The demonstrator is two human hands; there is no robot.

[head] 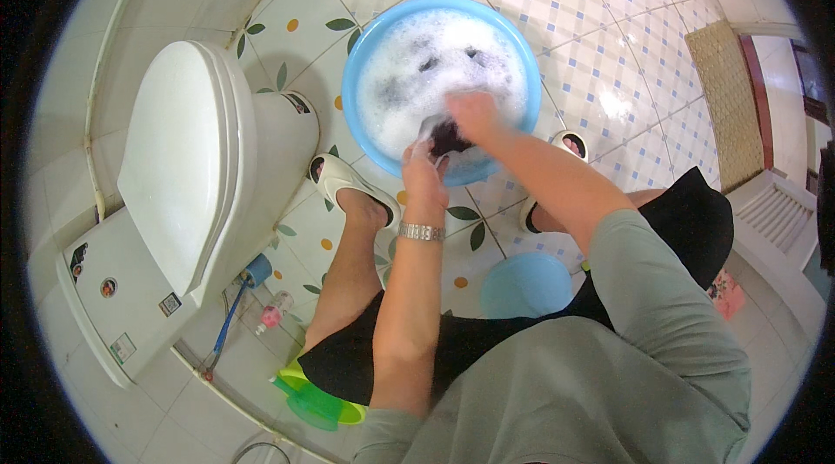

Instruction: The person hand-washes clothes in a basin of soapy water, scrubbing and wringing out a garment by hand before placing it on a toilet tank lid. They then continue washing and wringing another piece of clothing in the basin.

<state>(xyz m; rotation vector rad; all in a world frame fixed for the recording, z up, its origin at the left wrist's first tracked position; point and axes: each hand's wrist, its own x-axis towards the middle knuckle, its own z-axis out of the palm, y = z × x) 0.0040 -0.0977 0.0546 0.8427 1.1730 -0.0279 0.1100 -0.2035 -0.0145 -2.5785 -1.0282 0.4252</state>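
A round light-blue plastic basin [352, 89] stands on the tiled floor in front of me, filled with thick white suds [404, 46]. At its near side my left hand [424, 174], with a metal-band watch [421, 232] on the wrist, grips a dark, wet cloth [449, 138]. My right hand [475, 117] is blurred and lies against the same cloth, its fingers curled; whether they pinch it is hard to tell. More dark fabric [427, 64] pokes through the foam farther back. Suds hide the rest of it.
Left of me is a white toilet [179, 164] with its lid down. A toilet brush [231, 314], a pink bottle [274, 312] and a green plastic container [319, 402] sit by it. Between my legs lies a blue plastic item [526, 284]. A louvred door [776, 219] is at right.
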